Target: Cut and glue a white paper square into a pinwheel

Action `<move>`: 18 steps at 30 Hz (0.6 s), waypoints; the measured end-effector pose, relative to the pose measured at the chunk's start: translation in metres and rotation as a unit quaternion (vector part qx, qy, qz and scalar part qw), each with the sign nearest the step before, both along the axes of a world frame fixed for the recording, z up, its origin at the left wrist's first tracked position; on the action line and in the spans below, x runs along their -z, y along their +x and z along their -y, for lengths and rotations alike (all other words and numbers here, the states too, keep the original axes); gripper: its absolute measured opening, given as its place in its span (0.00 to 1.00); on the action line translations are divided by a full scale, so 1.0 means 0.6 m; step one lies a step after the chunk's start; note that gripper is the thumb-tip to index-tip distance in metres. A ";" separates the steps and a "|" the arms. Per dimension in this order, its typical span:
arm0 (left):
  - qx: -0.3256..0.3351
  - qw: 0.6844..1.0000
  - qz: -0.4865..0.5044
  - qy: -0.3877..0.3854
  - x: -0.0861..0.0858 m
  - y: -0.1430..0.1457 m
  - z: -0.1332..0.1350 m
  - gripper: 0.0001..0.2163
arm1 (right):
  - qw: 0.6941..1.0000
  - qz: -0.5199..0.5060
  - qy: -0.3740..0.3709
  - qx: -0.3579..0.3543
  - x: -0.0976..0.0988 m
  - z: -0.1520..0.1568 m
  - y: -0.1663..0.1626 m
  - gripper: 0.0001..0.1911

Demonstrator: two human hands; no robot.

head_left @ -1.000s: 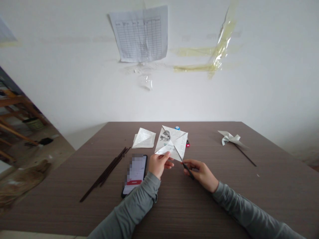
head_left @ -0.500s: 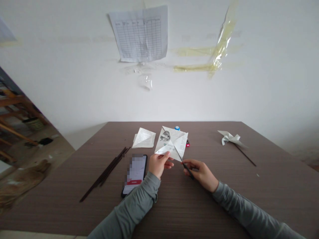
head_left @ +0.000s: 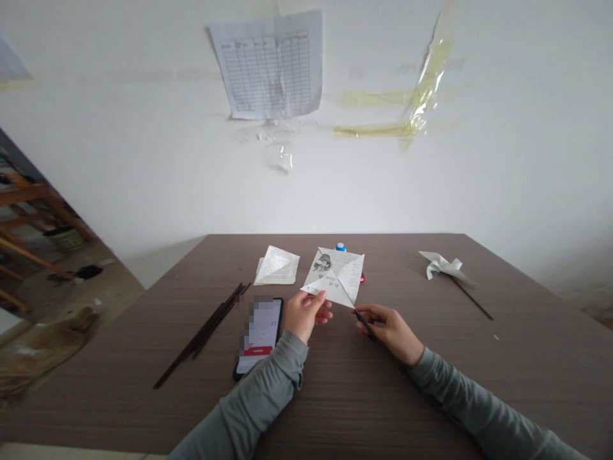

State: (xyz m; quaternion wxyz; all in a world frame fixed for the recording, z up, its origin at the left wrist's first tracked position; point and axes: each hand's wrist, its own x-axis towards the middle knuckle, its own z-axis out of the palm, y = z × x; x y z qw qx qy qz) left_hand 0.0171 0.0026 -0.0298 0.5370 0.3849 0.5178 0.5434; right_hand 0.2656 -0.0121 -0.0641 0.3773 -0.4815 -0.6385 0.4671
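My left hand [head_left: 303, 315] pinches the near left corner of a creased square of printed paper [head_left: 336, 275], holding it tilted above the brown table [head_left: 335, 396]. My right hand [head_left: 390, 329] is closed on a pair of dark scissors [head_left: 360, 314], whose blades point up-left into the paper's near right corner along a diagonal crease. Both sleeves are grey.
A phone [head_left: 260, 333] lies left of my left hand, with a bundle of thin dark sticks [head_left: 205, 332] further left. Folded printed paper [head_left: 278, 265] lies behind. A finished paper pinwheel on a stick [head_left: 447, 268] rests at the right. A blue-capped item [head_left: 340, 246] peeks behind the sheet.
The paper has shifted slightly right and tilted flatter. My right hand with the scissors has moved a little right, with the blades nearer the paper's corner.
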 end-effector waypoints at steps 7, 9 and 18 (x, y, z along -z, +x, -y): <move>-0.001 0.998 -0.065 0.027 0.017 -0.022 -0.005 0.26 | 0.999 0.008 -0.032 -0.006 -0.005 -0.016 0.030 0.31; -0.020 0.993 -0.108 0.051 0.029 -0.030 -0.009 0.26 | 0.999 0.018 -0.037 -0.013 -0.006 -0.021 0.039 0.31; -0.009 0.899 -0.382 0.214 0.037 -0.034 -0.016 0.09 | 0.990 0.095 -0.085 -0.067 0.000 -0.040 0.069 0.28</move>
